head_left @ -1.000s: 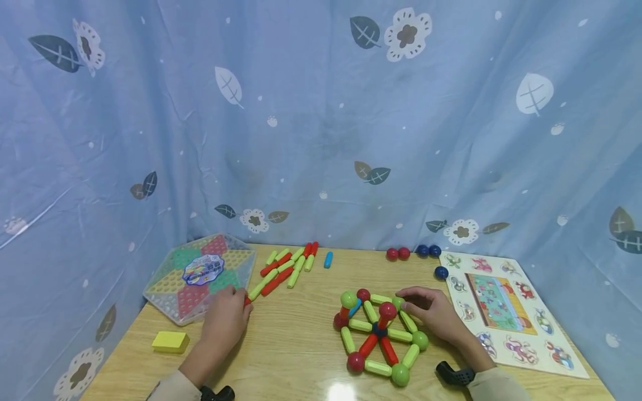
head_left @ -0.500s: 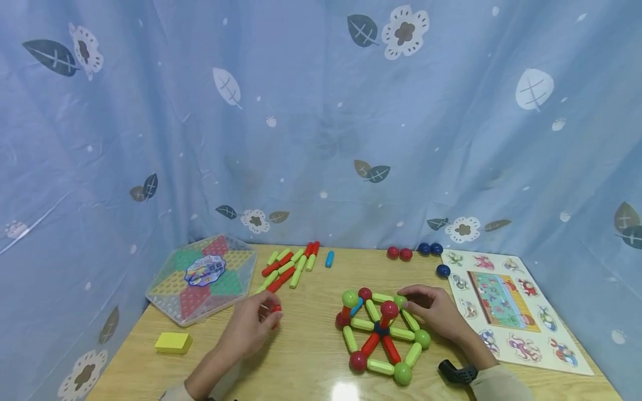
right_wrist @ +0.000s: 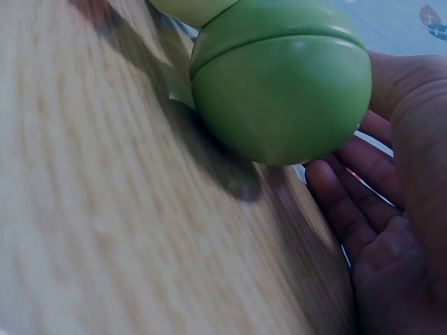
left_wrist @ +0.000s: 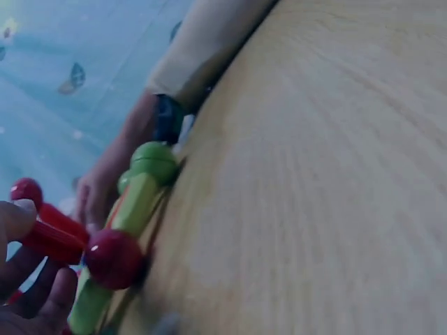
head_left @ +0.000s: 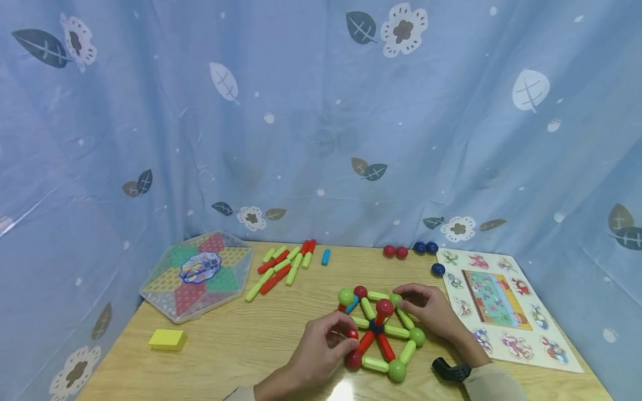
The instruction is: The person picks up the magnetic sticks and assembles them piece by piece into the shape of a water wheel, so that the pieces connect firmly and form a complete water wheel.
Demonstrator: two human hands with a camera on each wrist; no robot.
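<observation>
A flat wheel of green and red sticks and balls [head_left: 379,329] lies on the wooden table [head_left: 251,345]. My left hand [head_left: 346,337] pinches a short red stick [head_left: 353,334] at the wheel's left edge, just above a red ball [head_left: 353,359]. In the left wrist view the red stick [left_wrist: 52,236] sits between my fingertips [left_wrist: 15,218], next to a red ball [left_wrist: 112,258] and a green stick [left_wrist: 136,202]. My right hand [head_left: 407,301] holds the wheel at a green ball [head_left: 398,301] on its far right. That green ball [right_wrist: 279,91] fills the right wrist view, in front of my fingers [right_wrist: 349,209].
Loose green and red sticks [head_left: 281,267] and a blue stick [head_left: 326,257] lie at the back. A hexagonal game board [head_left: 198,274] and a yellow block [head_left: 168,339] are on the left. Red balls [head_left: 395,252], blue balls [head_left: 426,247] and a picture puzzle [head_left: 496,303] are on the right. A blue curtain surrounds the table.
My left hand took a red stick from beside the game board and carried it right to the wheel's left edge. My right hand stayed on the wheel.
</observation>
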